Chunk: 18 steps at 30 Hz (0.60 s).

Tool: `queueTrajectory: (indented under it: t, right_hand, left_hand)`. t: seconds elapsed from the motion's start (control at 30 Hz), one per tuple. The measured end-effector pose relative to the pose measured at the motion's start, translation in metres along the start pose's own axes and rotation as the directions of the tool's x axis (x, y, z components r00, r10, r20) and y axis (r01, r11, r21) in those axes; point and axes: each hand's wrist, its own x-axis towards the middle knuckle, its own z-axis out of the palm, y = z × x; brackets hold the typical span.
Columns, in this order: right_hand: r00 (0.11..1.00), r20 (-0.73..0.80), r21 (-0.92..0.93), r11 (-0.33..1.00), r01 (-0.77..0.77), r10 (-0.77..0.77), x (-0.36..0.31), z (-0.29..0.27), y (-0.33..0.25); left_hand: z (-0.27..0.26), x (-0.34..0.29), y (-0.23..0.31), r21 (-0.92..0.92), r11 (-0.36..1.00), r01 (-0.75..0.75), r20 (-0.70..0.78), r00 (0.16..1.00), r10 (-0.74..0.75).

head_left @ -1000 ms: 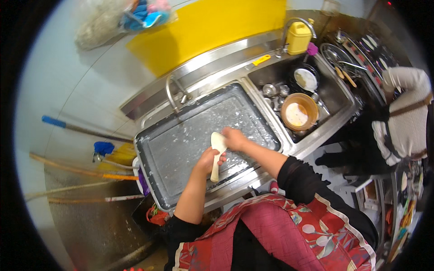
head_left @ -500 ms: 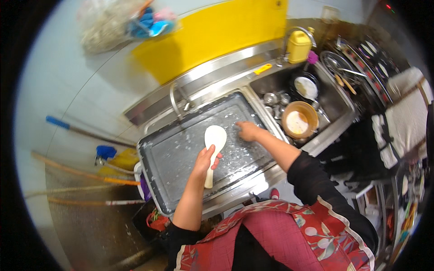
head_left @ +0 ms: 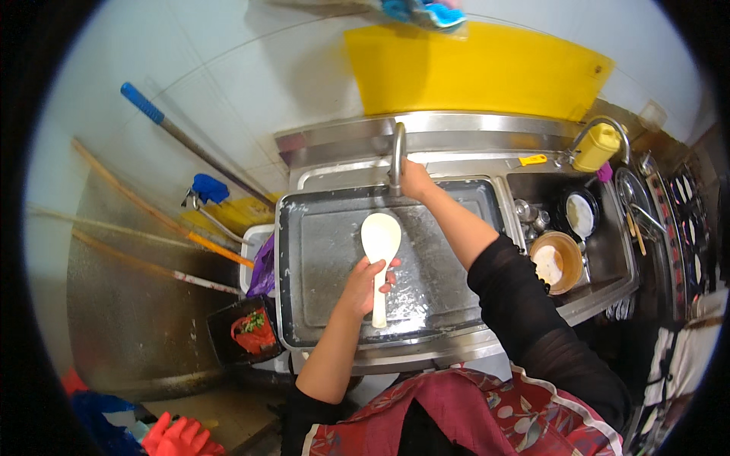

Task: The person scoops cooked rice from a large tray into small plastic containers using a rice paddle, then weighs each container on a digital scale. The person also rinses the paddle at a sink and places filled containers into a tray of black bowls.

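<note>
- The left hand point(head_left: 366, 287) has its fingers closed around the handle of a white paddle point(head_left: 382, 237), thumb along the front. Gripped mid-handle, the paddle stands with its broad, rounded head beyond the fingertips, apparently to leave that face uncovered.
- The right hand point(head_left: 416, 181) reaches farther forward, just behind the curved spout of a metal tap point(head_left: 398, 144). The spout hides its fingertips, so whether they grip anything, I cannot tell.
- Beneath both hands lies a wide dark tray point(head_left: 323, 262), wet and flecked with white. Its raised rim probably holds in liquid.
- Right of the right-hand fingers, a sink basin point(head_left: 613, 254) contains a brown bowl point(head_left: 572, 266) and small metal cups point(head_left: 525, 210), seemingly grouped there to stay contained.
- Beyond these, a yellow jug point(head_left: 597, 148) stands upright behind the basin, perhaps for easy reach.
</note>
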Motion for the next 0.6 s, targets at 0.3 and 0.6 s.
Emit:
queueTrajectory:
  t: [0.3,0.6]
  right_hand:
    - [0.990,0.079,0.265,0.954,-0.138,0.121,0.039,0.033,0.007]
    - [0.987,0.003,-0.237,0.960,-0.153,0.158,0.093,0.058,0.012]
  left_hand:
    - [-0.006,0.003,0.006,-0.073,0.997,-0.017,-0.017,1.000,0.016]
    - [-0.007,0.022,0.016,-0.015,0.998,-0.065,-0.009,0.998,0.065]
